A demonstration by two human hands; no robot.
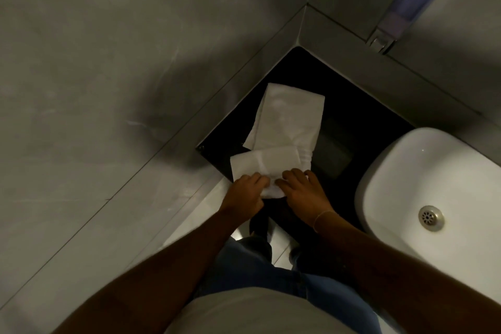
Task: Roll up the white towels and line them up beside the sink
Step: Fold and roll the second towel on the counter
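Note:
Two white towels lie on a black counter (349,106) left of the white sink (423,179). The far towel (287,116) is folded into a long flat strip. The near towel (260,164) lies across its lower end at the counter's front edge. My left hand (244,195) and my right hand (303,190) rest side by side on the near towel's front end, fingers curled over the bunched cloth. How much of it is rolled is hidden under my fingers.
Grey walls meet in a corner behind the counter. A soap dispenser (401,8) hangs on the wall at the upper right. The sink's metal drain (431,218) shows at the right. My jeans and light floor tiles are below.

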